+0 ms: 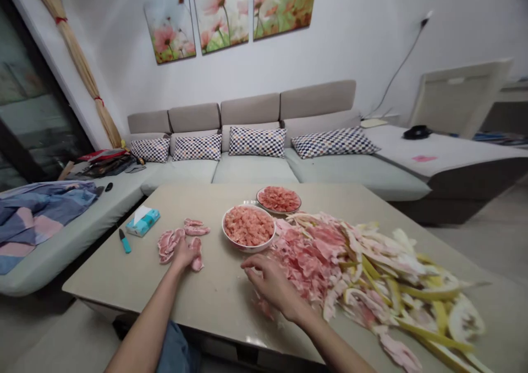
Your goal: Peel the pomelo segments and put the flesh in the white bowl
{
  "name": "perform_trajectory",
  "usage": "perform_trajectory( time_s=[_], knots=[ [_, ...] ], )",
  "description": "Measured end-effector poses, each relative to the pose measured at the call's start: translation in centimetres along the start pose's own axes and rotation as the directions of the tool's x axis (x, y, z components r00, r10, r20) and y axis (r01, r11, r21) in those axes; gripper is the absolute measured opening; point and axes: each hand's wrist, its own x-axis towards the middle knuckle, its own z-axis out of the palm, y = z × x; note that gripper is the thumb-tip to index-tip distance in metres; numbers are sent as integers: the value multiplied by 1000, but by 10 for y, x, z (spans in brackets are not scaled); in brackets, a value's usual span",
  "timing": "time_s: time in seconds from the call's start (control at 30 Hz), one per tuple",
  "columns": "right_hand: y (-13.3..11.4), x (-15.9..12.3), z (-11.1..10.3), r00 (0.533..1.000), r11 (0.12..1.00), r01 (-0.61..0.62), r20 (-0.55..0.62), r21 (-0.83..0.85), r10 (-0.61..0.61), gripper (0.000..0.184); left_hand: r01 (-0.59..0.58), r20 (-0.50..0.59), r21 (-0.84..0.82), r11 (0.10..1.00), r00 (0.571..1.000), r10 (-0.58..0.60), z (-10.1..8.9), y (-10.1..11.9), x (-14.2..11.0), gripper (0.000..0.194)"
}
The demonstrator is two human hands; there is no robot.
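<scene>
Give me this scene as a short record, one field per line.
left hand: fingers down among fruit segments; grip unclear
right hand: empty-looking, fingers part-curled, near the bowl and the pile of thin skins
bowl: heaped with pink pulp
plate: behind the bowl, also piled with pulp
right side: yellow-green rinds beside the skins
left side: knife, tissue pack
surface: pale table

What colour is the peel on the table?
The peel is yellow-green outside, whitish inside; head view shows it.
</scene>
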Motion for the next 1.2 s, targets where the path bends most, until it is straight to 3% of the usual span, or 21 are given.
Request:
perform_trajectory(
  time_s=[0.13, 0.27, 0.37, 0.47, 0.53, 0.63, 0.73, 0.87, 1.0, 1.1, 1.2],
  knots=[
    [-5, -10, -7, 998, 994, -36, 50, 99, 31, 21, 44, 155, -316, 948, 988, 5, 0, 16, -20, 33],
    [-16, -14, -18, 991, 965, -114, 96, 237, 94, 24, 71, 250, -627, 776, 961, 115, 12, 51, -61, 58],
    [-21, -14, -23, 980, 922, -190, 128, 337, 155, 33, 117, 281, -749, 652, 947, 153, 26, 75, -92, 59],
    [-23, -14, -25, 978, 902, -205, 118, 381, 172, 25, 207, 319, -854, 478, 933, 167, 34, 89, -109, 58],
    [-22, -14, -25, 980, 912, -201, 73, 358, 188, 18, 249, 333, -866, 435, 934, 127, 35, 91, -113, 58],
    [-21, -14, -25, 979, 926, -203, 54, 318, 196, 18, 322, 385, -823, 467, 922, 44, 34, 86, -115, 57],
    [-23, -14, -27, 980, 930, -194, 112, 313, 167, 21, 356, 418, -784, 509, 908, 9, 32, 79, -117, 64],
    [-27, -17, -27, 987, 968, -107, 145, 229, 74, 25, 302, 392, -777, 553, 919, 49, 30, 71, -117, 73],
    [-25, -27, -15, 995, 999, 30, 95, -32, -27, 25, 235, 379, -744, 626, 919, 106, 27, 65, -114, 70],
    [-24, -34, -5, 998, 985, 55, 51, -161, -48, 25, 239, 430, -716, 656, 891, 146, 24, 62, -112, 66],
    [-26, -33, -6, 999, 987, 40, 6, -156, -40, 23, 305, 541, -699, 647, 817, 199, 24, 62, -113, 65]
  ],
)
